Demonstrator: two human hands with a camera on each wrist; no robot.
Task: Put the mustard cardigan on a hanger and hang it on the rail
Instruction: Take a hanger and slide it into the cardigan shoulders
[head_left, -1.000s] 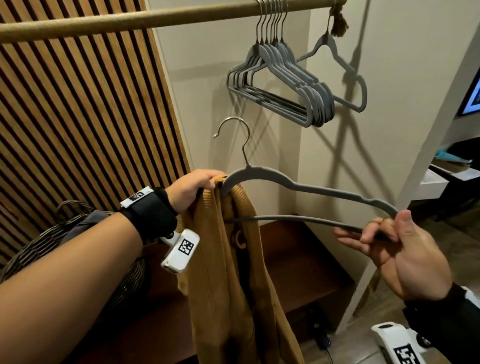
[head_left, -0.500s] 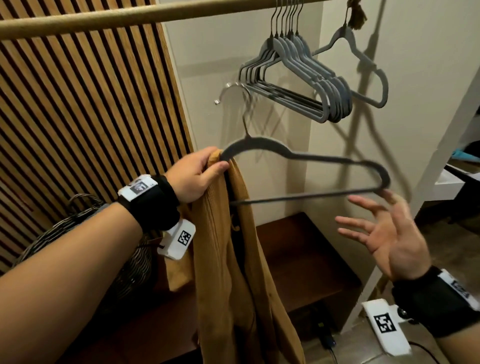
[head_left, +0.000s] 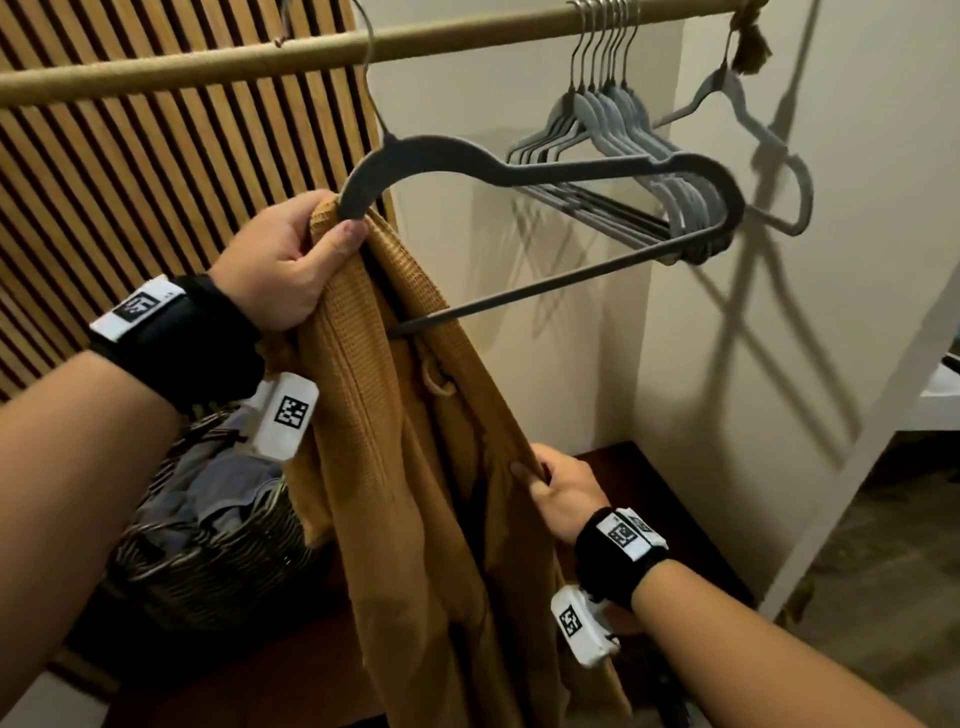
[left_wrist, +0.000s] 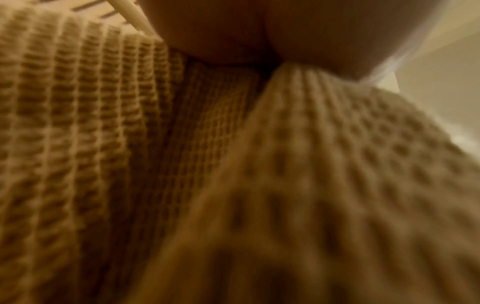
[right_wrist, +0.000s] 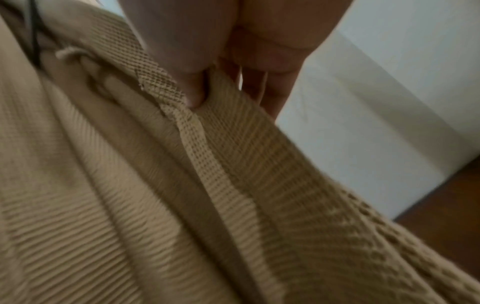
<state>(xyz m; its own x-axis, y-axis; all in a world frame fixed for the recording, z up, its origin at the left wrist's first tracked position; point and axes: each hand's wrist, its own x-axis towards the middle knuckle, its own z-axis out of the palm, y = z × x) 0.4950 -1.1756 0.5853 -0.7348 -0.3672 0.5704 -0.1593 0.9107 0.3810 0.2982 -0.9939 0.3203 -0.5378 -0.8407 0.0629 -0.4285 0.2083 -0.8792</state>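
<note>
The mustard waffle-knit cardigan (head_left: 415, 467) hangs in long folds from the left end of a dark grey hanger (head_left: 519, 174). My left hand (head_left: 291, 260) grips the cardigan's top edge together with that hanger end, thumb pressed on the knit. The hanger's metal hook (head_left: 371, 78) rises in front of the wooden rail (head_left: 208, 60); whether it rests on the rail is unclear. Lower down, my right hand (head_left: 550, 480) pinches the cardigan's front edge (right_wrist: 197, 115) between thumb and fingers. In the left wrist view the cardigan (left_wrist: 103, 144) fills the frame.
Several empty light grey hangers (head_left: 623, 156) hang bunched on the rail at right, with one more hanger (head_left: 753, 130) beyond them. A dark wicker basket (head_left: 208, 561) holding grey clothes sits at lower left. Slatted wood panelling (head_left: 130, 182) stands behind, a white wall (head_left: 779, 338) to the right.
The hanger and cardigan have been lifted toward the rail by my left hand. My right hand let go of the hanger's right end, dropped down and took hold of the cardigan's front edge.
</note>
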